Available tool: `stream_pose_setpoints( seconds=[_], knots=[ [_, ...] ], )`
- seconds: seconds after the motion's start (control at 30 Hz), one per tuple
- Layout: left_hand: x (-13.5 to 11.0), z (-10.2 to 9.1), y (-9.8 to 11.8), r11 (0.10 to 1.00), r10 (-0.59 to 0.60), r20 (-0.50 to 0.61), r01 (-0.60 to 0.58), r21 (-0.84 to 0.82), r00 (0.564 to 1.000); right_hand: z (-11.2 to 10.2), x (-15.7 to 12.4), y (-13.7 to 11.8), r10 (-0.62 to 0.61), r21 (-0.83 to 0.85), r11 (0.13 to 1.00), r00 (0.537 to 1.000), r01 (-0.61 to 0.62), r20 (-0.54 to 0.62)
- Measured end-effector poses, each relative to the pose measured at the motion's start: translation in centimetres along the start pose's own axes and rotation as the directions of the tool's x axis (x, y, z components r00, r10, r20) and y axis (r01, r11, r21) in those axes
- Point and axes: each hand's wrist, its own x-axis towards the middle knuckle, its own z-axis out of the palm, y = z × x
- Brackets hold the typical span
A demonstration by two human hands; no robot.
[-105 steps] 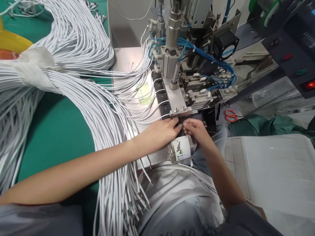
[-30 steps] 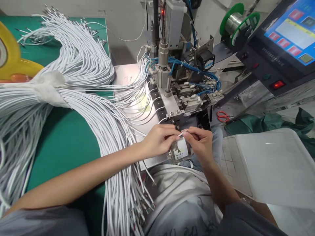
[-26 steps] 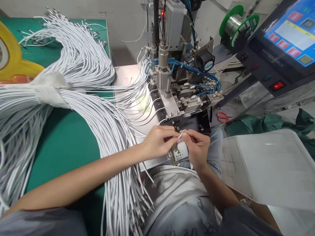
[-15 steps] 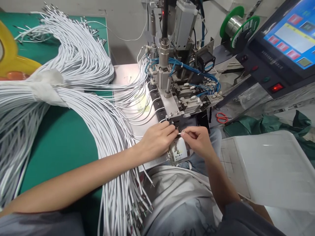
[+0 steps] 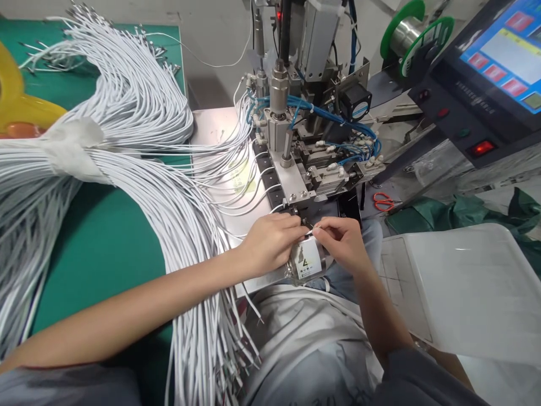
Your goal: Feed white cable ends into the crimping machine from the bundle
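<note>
My left hand [image 5: 270, 242] and my right hand [image 5: 343, 241] meet just below the metal fixture [image 5: 296, 186] of the machine. Both pinch the end of one thin white wire [image 5: 313, 230] between fingertips. Under the hands a small cylinder with a warning label [image 5: 307, 261] sticks out from the machine's front edge. A big bundle of white wires [image 5: 139, 169] fans across the green mat [image 5: 105, 237] on the left, and several wire ends lie in the black slots [image 5: 270, 180] beside the fixture.
A pneumatic head with blue hoses [image 5: 321, 124] stands behind the fixture. A touch screen [image 5: 507, 51], a green spool [image 5: 406, 34], red scissors [image 5: 382, 202] and a clear plastic bin [image 5: 465, 282] are on the right. A yellow tape roll [image 5: 17, 96] lies far left.
Both hands stayed at the fixture's front edge, shifting slightly forward and back with the wire end pinched between them. The view tilted a little.
</note>
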Motion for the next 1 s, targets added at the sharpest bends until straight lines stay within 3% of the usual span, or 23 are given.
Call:
stream_pose_setpoints(
  seconds=[0.07, 0.17, 0.3, 0.43, 0.6, 0.73, 1.0],
  knots=[
    [0.0, 0.1, -0.1, 0.999, 0.004, -0.01, -0.004, 0.051, 1.0, 0.0, 0.1, -0.1, -0.004, -0.023, 1.0, 1.0, 0.004, -0.006],
    [0.0, 0.2, -0.1, 0.999, -0.02, -0.018, 0.02, -0.031, 1.0, 1.2, -0.1, -0.1, -0.036, -0.014, 0.999, 0.985, 0.035, -0.167],
    [0.0, 0.2, -0.1, 0.996, -0.059, 0.077, 0.063, -0.055, 0.995, 2.7, -0.5, 0.5, -0.048, -0.02, 0.999, 0.949, 0.044, -0.312],
    [0.1, 0.2, -0.3, 0.983, -0.154, 0.219, 0.127, 0.134, 0.963, 2.2, 0.1, 2.0, -0.018, -0.028, 1.0, 0.973, 0.011, -0.231],
    [0.3, 0.4, -0.6, 0.941, -0.198, 0.32, 0.089, 0.325, 0.927, 1.4, 1.6, 3.5, 0.162, 0.139, 0.979, 0.981, -0.147, -0.104],
    [0.4, 0.3, -0.6, 0.932, -0.205, 0.374, 0.063, 0.357, 0.905, 1.6, 2.2, 3.9, 0.23, 0.225, 0.95, 0.973, -0.217, -0.031],
    [0.4, 0.3, -0.7, 0.922, -0.191, 0.399, 0.025, 0.386, 0.897, 1.4, 2.2, 3.9, 0.277, 0.229, 0.934, 0.961, -0.275, 0.023]
  ],
)
